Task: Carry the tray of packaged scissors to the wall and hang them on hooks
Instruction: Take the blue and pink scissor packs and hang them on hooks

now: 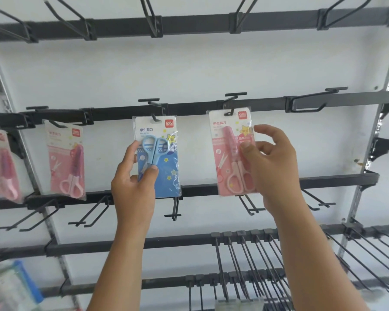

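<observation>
On the middle rail (189, 106), the left hand (133, 182) pinches the blue scissors pack (164, 176) between thumb and fingers (131, 147) as it hangs from a hook (154, 118). To its right, the right hand (272, 167) loosely grips the hooked pink scissors pack (227, 158).

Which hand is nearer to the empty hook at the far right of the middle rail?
Right. The right hand is just below-left of the empty hook; the left hand holds the blue pack farther left.
</observation>
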The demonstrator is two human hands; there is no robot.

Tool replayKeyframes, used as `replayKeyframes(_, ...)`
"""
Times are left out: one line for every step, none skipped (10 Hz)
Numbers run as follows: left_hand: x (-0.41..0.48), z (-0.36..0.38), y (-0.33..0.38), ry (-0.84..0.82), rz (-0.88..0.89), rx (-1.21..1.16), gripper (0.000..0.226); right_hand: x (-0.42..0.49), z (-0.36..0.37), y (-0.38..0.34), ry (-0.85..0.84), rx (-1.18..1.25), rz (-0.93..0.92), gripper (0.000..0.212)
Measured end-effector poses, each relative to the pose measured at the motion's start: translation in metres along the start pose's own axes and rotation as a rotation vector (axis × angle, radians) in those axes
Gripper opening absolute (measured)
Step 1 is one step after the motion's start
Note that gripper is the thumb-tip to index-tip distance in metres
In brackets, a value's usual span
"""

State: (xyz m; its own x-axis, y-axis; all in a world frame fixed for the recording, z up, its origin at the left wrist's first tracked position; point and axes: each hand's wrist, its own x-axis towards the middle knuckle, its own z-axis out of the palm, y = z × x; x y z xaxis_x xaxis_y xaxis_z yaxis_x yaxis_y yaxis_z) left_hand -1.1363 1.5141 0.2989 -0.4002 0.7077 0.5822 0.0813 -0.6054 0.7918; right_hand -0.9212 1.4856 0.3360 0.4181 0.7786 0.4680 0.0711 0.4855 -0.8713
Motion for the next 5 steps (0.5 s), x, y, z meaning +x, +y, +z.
replayKeyframes(0.0, 0.001, -0.002, -0.007, 0.001, 0.043, 0.051, -0.004, 0.001, 0.012, 0.012, -0.057, 0.0, 0.025)
replayKeyframes(0.0, 0.0, -0.005, -0.038, 0.019, 0.102, 0.05, -0.008, 0.001, 0.019, 0.024, -0.09, -0.003, 0.024)
replayKeyframes(-0.001, -0.002, -0.003, -0.069, 0.021, 0.145, 0.05, -0.011, 0.0, 0.016, 0.026, -0.063, 0.012, 0.024)
replayKeyframes(-0.005, -0.007, 0.001, -0.058, 0.0, 0.179, 0.046, -0.014, -0.005, 0.015, 0.016, -0.033, 0.03, 0.026)
replayKeyframes(-0.014, -0.015, 0.005, 0.0, -0.02, 0.204, 0.041, -0.022, -0.012, 0.016, 0.014, -0.071, -0.008, 0.032)
